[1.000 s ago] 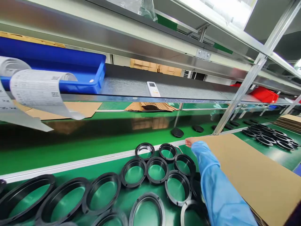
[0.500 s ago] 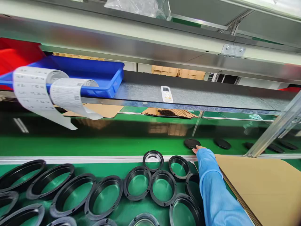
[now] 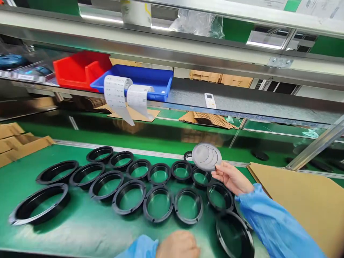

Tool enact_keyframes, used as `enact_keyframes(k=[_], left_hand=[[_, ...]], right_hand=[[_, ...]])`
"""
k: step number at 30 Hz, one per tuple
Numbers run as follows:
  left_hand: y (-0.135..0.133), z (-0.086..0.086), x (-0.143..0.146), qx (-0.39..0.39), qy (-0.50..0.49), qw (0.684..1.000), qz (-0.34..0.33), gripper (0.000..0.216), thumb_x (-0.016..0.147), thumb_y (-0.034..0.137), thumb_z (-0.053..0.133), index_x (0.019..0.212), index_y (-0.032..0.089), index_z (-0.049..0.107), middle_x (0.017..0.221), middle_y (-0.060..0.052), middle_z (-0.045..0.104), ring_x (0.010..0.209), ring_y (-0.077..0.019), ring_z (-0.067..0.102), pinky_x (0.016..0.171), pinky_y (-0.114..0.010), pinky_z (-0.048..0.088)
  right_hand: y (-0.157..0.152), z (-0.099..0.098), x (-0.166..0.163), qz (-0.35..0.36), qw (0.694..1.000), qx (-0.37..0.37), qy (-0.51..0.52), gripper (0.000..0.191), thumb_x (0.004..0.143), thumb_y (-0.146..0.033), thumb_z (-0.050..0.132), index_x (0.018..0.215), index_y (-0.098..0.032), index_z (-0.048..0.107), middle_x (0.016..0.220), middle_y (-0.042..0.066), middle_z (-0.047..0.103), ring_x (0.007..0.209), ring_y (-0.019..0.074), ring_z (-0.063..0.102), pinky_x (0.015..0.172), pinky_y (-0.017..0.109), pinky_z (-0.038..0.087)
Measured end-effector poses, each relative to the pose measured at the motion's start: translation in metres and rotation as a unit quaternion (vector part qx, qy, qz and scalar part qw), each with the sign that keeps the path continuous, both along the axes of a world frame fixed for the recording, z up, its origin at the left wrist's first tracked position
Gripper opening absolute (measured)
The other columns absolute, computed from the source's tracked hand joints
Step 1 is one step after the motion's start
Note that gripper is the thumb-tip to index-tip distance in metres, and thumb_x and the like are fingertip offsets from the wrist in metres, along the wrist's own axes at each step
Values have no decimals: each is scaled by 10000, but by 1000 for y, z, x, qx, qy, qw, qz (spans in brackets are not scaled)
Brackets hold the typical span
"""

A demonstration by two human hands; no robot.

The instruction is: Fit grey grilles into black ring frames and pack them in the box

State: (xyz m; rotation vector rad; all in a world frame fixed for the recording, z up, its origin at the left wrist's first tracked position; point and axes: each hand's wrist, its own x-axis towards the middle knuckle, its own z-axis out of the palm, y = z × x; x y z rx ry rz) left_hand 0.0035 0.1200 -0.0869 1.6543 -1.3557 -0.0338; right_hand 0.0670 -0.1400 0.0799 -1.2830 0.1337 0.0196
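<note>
head view: the right hand [image 3: 232, 178] sits right of centre in the frame, fingers pinched on the lower right edge of a round grey disc [image 3: 206, 157], which it holds up with its ridged face toward the camera, above the far end of the ring rows. a light blue sleeve [image 3: 274, 225] runs from that hand down to the lower right corner. the left hand [image 3: 177, 245] lies at the bottom edge, a little left of the right hand, resting low over the green table [image 3: 80, 229]; only its back shows, so i cannot tell how its fingers stand, and nothing is seen in it.

across the middle of the frame black plastic rings [image 3: 158, 204] lie flat on the table in rough rows, many touching their neighbours. a larger black ring [image 3: 39, 208] lies apart at the lower left, and another large black ring [image 3: 235, 234] lies just beside the sleeve at the lower right. a sheet of brown cardboard [image 3: 303, 200] covers the table at the right. folded cardboard pieces [image 3: 16, 141] lie at the left edge.

on the shelf [image 3: 255, 104] in the upper half stand a red bin [image 3: 80, 70] and a blue tray [image 3: 150, 80] side by side, with two strips of printed labels [image 3: 126, 100] curling down from the tray's front. a white remote control [image 3: 210, 100] lies on the shelf right of the tray.
</note>
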Motion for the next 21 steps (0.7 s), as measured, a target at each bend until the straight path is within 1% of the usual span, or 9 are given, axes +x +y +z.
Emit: enact_keyframes(k=[2, 4, 6, 9, 11, 13, 15, 17, 21], left_hand=[[5, 6, -7, -10, 4, 999, 35, 324, 995, 326, 434, 1067, 218, 730, 906, -150, 700, 869, -240, 612, 790, -384, 491], [12, 19, -13, -80, 90, 986, 115, 284, 981, 311, 490, 1119, 218, 720, 985, -149, 704, 936, -258, 614, 858, -418, 488], [21, 36, -14, -216, 247, 931, 161, 317, 935, 391, 611, 1205, 240, 676, 1108, -125, 684, 1071, -264, 596, 961, -428, 475], [41, 56, -9, -368, 467, 802, 55, 641, 858, 649, 626, 1358, 253, 564, 1343, -114, 596, 1286, -297, 512, 1082, -448, 426], [61, 61, -7, -388, 559, 732, -35, 774, 833, 762, 551, 1379, 214, 551, 1386, -141, 577, 1305, -331, 513, 1065, -456, 447], [83, 57, -9, -381, 621, 681, -79, 874, 809, 806, 529, 1406, 168, 528, 1378, -181, 584, 1259, -358, 557, 924, -415, 532], [102, 51, -16, -377, 660, 642, -101, 944, 800, 818, 518, 1462, 148, 460, 1388, -208, 574, 1209, -365, 596, 700, -315, 555], [117, 46, -24, -382, 685, 611, -109, 960, 815, 818, 475, 1494, 142, 410, 1409, -220, 554, 1191, -365, 610, 594, -262, 520], [130, 47, -34, -443, 672, 588, -78, 839, 875, 755, 425, 1446, 140, 470, 1427, -199, 542, 1276, -384, 549, 905, -456, 532]], right_hand=[[35, 2, -41, 41, 999, 29, 9, 447, 664, -367, 938, 757, -167, 549, 781, 22, 665, 749, 160, 708, 680, 220, 621], [69, 0, -73, 55, 997, 59, 19, 411, 696, -374, 924, 774, -160, 582, 790, 11, 655, 751, 142, 703, 690, 204, 619], [102, -8, -96, 60, 992, 110, 21, 356, 720, -353, 913, 824, -161, 632, 830, 2, 659, 772, 127, 700, 718, 195, 619], [152, -31, -118, 62, 978, 195, 38, 346, 739, -329, 906, 965, -183, 688, 970, 18, 692, 845, 125, 705, 766, 186, 615], [187, -52, -127, 69, 968, 233, 65, 365, 731, -344, 912, 984, -192, 698, 1029, 32, 703, 884, 134, 707, 768, 180, 611], [218, -74, -135, 83, 962, 245, 91, 382, 718, -381, 918, 974, -194, 704, 1020, 38, 710, 869, 136, 707, 734, 177, 607], [241, -94, -142, 110, 963, 224, 99, 394, 743, -437, 893, 988, -188, 711, 989, 44, 712, 840, 134, 701, 708, 188, 602], [253, -108, -146, 162, 969, 159, 93, 411, 799, -511, 828, 993, -165, 718, 942, 67, 717, 801, 142, 695, 706, 220, 596], [242, -120, -143, 297, 952, -56, 45, 510, 846, -635, 716, 949, -136, 729, 821, 104, 722, 725, 190, 687, 720, 305, 577]])
